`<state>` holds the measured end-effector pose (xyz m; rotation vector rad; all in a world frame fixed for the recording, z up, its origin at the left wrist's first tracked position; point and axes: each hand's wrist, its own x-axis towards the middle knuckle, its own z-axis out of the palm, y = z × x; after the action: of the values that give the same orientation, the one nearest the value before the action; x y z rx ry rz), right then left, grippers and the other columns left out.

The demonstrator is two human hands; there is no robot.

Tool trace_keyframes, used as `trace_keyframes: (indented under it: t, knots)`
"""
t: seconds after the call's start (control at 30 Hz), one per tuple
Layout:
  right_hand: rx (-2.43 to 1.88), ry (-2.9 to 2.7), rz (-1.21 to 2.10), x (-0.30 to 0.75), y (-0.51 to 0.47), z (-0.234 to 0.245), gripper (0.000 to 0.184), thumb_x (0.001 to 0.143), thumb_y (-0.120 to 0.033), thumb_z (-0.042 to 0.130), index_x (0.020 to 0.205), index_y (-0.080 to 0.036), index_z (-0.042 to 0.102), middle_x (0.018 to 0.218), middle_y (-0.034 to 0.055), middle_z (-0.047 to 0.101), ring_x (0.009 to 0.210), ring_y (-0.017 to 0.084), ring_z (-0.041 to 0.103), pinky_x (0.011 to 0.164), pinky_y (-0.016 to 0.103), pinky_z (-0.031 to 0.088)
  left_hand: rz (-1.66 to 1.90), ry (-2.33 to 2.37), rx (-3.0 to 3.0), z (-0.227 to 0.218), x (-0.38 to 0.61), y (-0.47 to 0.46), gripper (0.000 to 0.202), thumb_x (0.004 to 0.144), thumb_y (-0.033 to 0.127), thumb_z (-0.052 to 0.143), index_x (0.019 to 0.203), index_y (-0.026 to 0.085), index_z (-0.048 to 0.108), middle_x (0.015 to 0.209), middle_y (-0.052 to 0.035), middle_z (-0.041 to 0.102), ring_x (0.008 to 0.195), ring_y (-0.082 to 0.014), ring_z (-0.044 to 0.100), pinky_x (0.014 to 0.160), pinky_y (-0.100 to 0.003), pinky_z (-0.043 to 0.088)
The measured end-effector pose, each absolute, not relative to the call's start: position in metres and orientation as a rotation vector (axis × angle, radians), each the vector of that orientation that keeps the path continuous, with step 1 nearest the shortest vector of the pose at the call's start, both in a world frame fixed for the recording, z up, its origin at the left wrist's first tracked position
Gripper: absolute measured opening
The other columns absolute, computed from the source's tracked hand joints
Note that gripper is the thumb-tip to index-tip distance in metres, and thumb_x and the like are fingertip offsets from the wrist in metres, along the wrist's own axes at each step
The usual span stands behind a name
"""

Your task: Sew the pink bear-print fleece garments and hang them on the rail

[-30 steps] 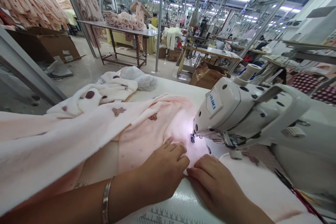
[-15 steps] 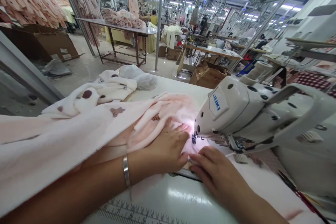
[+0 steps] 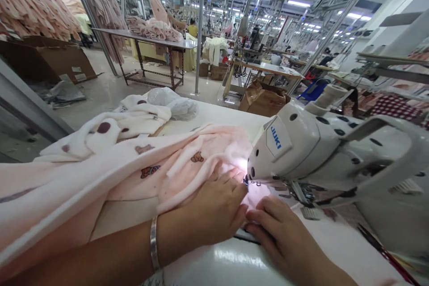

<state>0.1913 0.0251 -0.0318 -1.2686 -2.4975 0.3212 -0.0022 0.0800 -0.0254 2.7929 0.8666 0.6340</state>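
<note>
A pale pink fleece garment (image 3: 174, 161) printed with small bears lies across the white sewing table (image 3: 214, 263). My left hand (image 3: 214, 208) lies on the fleece with its fingers curled, pressing it down just left of the needle. My right hand (image 3: 273, 228) rests in front of the presser foot, its fingers pinching the fabric edge under the lit needle area (image 3: 250, 183). A white JUKI sewing machine (image 3: 321, 152) stands at the right, its head over the fabric. A silver bangle (image 3: 153, 243) circles my left wrist.
A white fleece piece with dark spots (image 3: 127, 123) and a clear plastic bag (image 3: 174, 103) lie at the table's far side. Beyond stand cardboard boxes (image 3: 263, 96), a metal table with folded pink garments (image 3: 150, 31), a person behind it, and hanging pink garments (image 3: 30, 0).
Both hands have slid the pink fleece forward toward the needle, and more bear-printed fabric has bunched on the left. The view has shifted slightly down and right.
</note>
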Motion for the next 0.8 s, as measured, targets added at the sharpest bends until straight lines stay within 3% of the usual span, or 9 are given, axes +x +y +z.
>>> trace_keyframes:
  t: [0.1,0.2,0.33,0.43,0.6,0.8]
  knots:
    - [-1.309,-2.516,0.341,0.193,0.027,-0.031,0.019,0.09,-0.022,0.04,0.099,-0.019,0.056,0.088,0.0082,0.055,0.071,0.018,0.058,0.063,0.037,0.05,0.667,0.695,2.858,-0.031,-0.002,0.083,0.017,0.086,0.015,0.043,0.073,0.015,0.053,0.089,-0.0048,0.057,0.088,-0.0185,0.05,0.1,-0.046,0.026]
    - [-1.353,-2.369,0.469,0.202,0.031,-0.033,0.02,0.089,-0.028,0.044,0.099,-0.022,0.06,0.091,0.0076,0.06,0.078,0.02,0.061,0.068,0.036,0.052,0.673,0.631,2.833,-0.037,-0.003,0.087,0.017,0.086,0.017,0.047,0.07,0.017,0.054,0.084,-0.0026,0.056,0.08,-0.0165,0.048,0.088,-0.039,0.035]
    - [-1.526,-1.772,0.583,0.215,0.037,-0.039,0.031,0.09,-0.039,0.04,0.088,-0.022,0.065,0.078,0.0052,0.067,0.076,0.021,0.065,0.068,0.033,0.055,0.643,0.672,2.778,-0.035,-0.003,0.088,0.017,0.086,0.016,0.047,0.071,0.017,0.056,0.086,-0.0025,0.056,0.077,-0.0149,0.049,0.085,-0.037,0.035]
    - [-1.522,-1.701,0.594,0.217,0.037,-0.041,0.029,0.09,-0.038,0.042,0.087,-0.023,0.066,0.078,0.004,0.069,0.073,0.019,0.066,0.066,0.03,0.056,0.643,0.663,2.762,-0.029,-0.003,0.088,0.019,0.087,0.015,0.044,0.072,0.017,0.057,0.087,-0.0027,0.056,0.077,-0.014,0.049,0.085,-0.035,0.035]
    - [-1.392,-2.194,0.236,0.212,0.032,-0.039,0.019,0.086,-0.031,0.05,0.1,-0.026,0.061,0.099,0.0041,0.066,0.096,0.022,0.061,0.083,0.04,0.052,0.636,0.674,2.734,-0.028,-0.002,0.089,0.021,0.089,0.019,0.043,0.074,0.017,0.058,0.087,-0.0029,0.057,0.079,-0.0146,0.05,0.078,-0.033,0.036]
    - [-1.402,-2.346,-0.062,0.217,0.035,-0.04,0.022,0.088,-0.03,0.048,0.105,-0.024,0.06,0.108,0.0081,0.063,0.097,0.023,0.061,0.074,0.038,0.055,0.656,0.683,2.736,-0.031,-0.002,0.09,0.025,0.091,0.019,0.041,0.073,0.017,0.059,0.088,-0.0026,0.057,0.078,-0.0139,0.049,0.084,-0.034,0.035]
